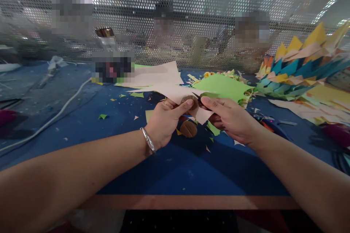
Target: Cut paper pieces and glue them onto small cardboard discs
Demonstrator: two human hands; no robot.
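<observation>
Bare forearms [109, 156] lie nearest; the left hand [165, 118] pinches a brown disc [195, 104] against pale paper [169, 89] above the blue table [188, 171], the right hand [228, 116] curls around probably dark scissors [198, 98].

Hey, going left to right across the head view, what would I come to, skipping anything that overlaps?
Magenta object at the edge, clear bottle with a brownish cap, silver bracelet, left hand, right hand, layered pile of pointed yellow and blue paper.
</observation>
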